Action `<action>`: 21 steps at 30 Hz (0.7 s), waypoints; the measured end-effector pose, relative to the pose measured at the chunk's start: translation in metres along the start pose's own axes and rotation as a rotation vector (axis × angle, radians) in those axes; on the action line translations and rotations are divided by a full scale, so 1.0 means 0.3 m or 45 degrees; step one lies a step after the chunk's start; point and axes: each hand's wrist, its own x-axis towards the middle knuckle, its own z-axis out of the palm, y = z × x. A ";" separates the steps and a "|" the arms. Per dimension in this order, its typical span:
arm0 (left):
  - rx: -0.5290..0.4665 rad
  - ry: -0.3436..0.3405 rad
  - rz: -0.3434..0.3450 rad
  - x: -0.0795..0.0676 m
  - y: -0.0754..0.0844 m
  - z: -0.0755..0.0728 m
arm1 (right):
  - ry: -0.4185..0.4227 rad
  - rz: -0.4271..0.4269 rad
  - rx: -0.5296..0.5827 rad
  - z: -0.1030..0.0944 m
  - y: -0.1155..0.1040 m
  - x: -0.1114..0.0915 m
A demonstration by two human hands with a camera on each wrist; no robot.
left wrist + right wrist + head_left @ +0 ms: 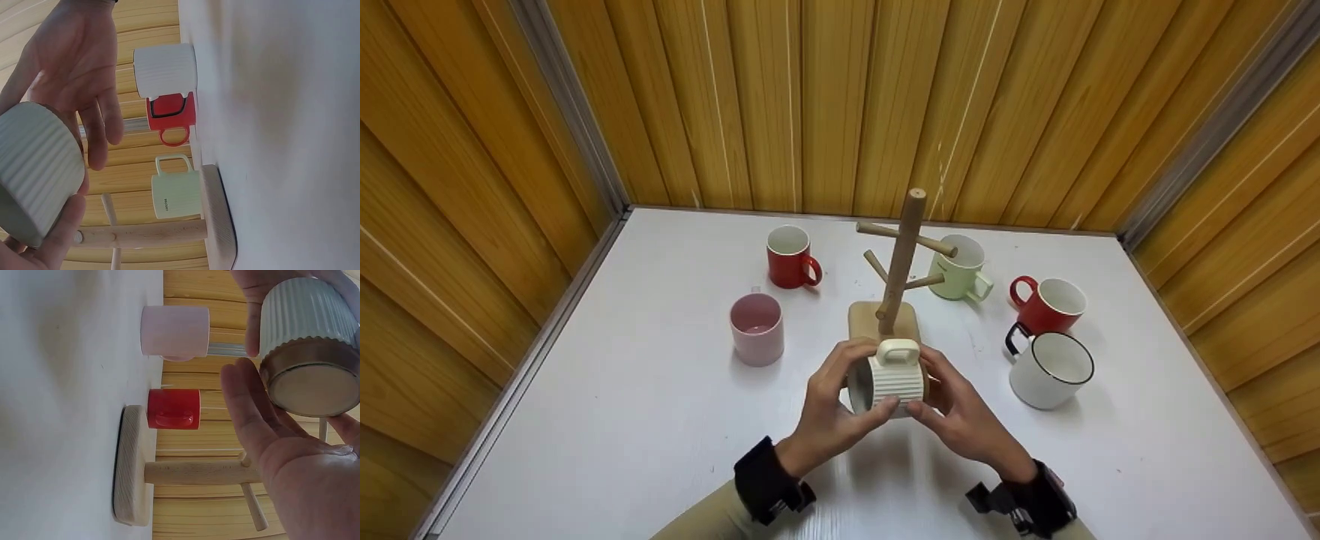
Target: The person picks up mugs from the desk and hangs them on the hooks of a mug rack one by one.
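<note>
A white ribbed mug (898, 384) with a brown base (306, 360) lies sideways in the air, handle uppermost, mouth to the left. My left hand (834, 409) grips it at the mouth end, thumb on the ribbed side. At the base end my right hand (973, 420) holds it between thumb and fingers. In the right wrist view the underside faces the right palm. Just beyond the mug stands a wooden mug tree (901, 270) with bare pegs, its square base (862, 319) partly hidden by mug and hands.
To the left are a pink mug (757, 341) and a red mug (789, 266). A light green mug (960, 274) stands behind the tree. At right, a second red mug (1046, 307) is close behind a white black-rimmed mug (1046, 379). Wood-patterned walls (832, 105) enclose the white table (660, 375).
</note>
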 end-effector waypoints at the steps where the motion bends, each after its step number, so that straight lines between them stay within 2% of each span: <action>1: -0.004 0.000 -0.007 -0.002 -0.002 0.000 | 0.003 -0.008 0.010 0.001 0.000 0.001; 13: -0.012 -0.040 -0.007 0.015 -0.021 -0.005 | 0.060 -0.050 0.033 -0.012 -0.004 0.027; 21: 0.024 -0.148 -0.068 0.005 -0.020 -0.018 | 0.115 -0.052 -0.003 -0.016 0.011 0.013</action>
